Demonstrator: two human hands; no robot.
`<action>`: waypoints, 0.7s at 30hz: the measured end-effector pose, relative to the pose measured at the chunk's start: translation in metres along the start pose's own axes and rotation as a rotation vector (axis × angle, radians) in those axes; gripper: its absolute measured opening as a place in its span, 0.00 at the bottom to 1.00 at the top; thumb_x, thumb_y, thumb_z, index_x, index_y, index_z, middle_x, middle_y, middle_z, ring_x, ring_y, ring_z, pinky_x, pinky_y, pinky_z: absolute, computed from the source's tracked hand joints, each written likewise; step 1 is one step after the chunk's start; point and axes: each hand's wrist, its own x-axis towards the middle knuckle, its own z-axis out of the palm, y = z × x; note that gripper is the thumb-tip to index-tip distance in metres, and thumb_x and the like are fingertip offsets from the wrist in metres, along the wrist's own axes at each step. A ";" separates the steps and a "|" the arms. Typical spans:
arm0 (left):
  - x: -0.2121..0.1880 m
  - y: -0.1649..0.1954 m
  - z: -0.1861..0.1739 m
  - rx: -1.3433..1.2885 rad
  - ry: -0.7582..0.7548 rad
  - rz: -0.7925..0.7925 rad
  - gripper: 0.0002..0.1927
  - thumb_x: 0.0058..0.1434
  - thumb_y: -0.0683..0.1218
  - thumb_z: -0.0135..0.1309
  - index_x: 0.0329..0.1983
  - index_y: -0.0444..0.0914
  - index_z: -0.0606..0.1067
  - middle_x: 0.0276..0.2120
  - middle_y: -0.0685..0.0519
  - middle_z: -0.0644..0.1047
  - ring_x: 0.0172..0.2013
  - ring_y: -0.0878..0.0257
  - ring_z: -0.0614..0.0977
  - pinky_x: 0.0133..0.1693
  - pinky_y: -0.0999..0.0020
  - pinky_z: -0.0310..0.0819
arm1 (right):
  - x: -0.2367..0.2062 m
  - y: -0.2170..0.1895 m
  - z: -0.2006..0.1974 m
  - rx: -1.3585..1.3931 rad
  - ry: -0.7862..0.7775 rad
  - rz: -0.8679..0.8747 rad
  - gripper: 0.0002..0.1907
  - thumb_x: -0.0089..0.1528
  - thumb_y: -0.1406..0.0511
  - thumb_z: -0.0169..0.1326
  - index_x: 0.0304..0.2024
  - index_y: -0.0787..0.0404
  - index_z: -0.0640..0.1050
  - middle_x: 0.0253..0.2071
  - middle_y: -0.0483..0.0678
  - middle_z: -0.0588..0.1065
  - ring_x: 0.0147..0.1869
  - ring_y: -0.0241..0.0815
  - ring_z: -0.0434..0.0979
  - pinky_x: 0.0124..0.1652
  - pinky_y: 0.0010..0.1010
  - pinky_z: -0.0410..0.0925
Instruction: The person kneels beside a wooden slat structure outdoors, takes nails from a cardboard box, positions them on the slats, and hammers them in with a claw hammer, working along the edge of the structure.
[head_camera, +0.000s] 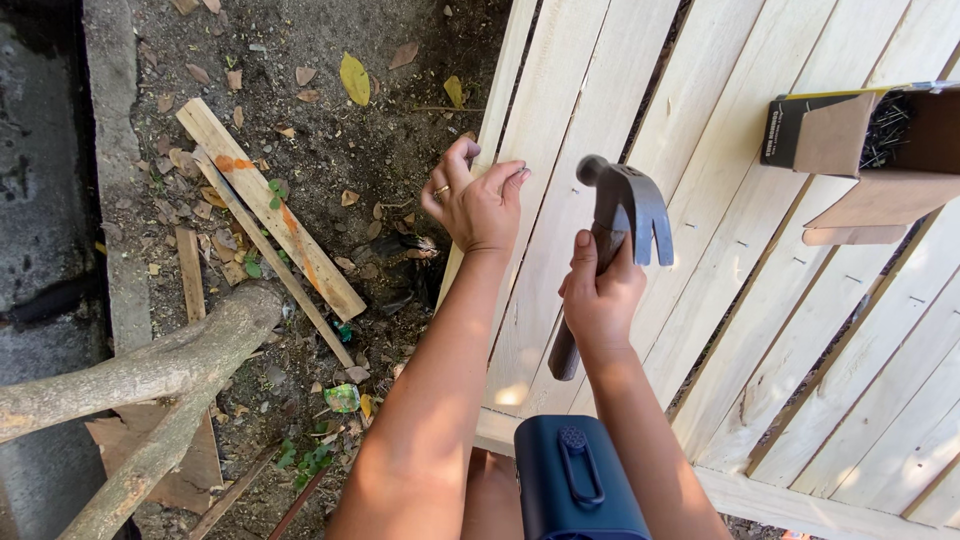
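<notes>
Pale, raw wood fills the right of the view: a panel of slats (640, 130) lying flat, with dark nail slots dotting the boards. The left hand (478, 205) sits over the edge slat, fingers curled in and the fingertips pinched together, a ring showing on one finger. It looks like the pinch you'd use to stand a nail upright, though whether a nail is actually in there is too small to tell. The right hand (600, 300) is wrapped fully closed around the handle of a hammer (612, 240), thumb laid up along the shaft, gripping high near the head, which reads as a hold for short, controlled taps rather than big swings. The hammer has a grey steel head, claw pointing right and down, round face turned toward the pinching hand; its dark handle pokes out below the fist. It hangs just above the slats, near the left hand but apart from it. A cardboard box of nails (880, 135) rests open on the boards, upper right, within reach. A dark blue case (575, 480) sits at the bottom, and loose planks (270, 210) and a branch (140, 370) lie on the dirt at left.
</notes>
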 end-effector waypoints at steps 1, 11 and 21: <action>0.000 0.000 0.001 0.001 0.002 0.002 0.03 0.54 0.60 0.65 0.30 0.61 0.84 0.54 0.63 0.69 0.59 0.62 0.68 0.63 0.51 0.48 | 0.001 -0.002 0.002 -0.009 -0.026 -0.063 0.10 0.71 0.66 0.51 0.49 0.68 0.72 0.24 0.44 0.69 0.21 0.34 0.67 0.22 0.30 0.63; 0.002 0.001 0.004 0.071 -0.047 -0.022 0.02 0.53 0.56 0.65 0.31 0.61 0.84 0.54 0.63 0.68 0.60 0.62 0.68 0.63 0.51 0.49 | 0.008 -0.006 0.030 -0.504 -0.249 -0.056 0.09 0.71 0.62 0.55 0.47 0.62 0.77 0.28 0.57 0.78 0.31 0.62 0.78 0.34 0.47 0.69; 0.005 -0.001 -0.016 -0.249 -0.090 -0.025 0.34 0.46 0.55 0.70 0.58 0.56 0.75 0.60 0.54 0.64 0.59 0.57 0.70 0.60 0.55 0.65 | -0.003 -0.016 0.005 -0.259 -0.104 -0.433 0.08 0.70 0.69 0.52 0.49 0.68 0.73 0.32 0.53 0.73 0.33 0.51 0.71 0.36 0.39 0.67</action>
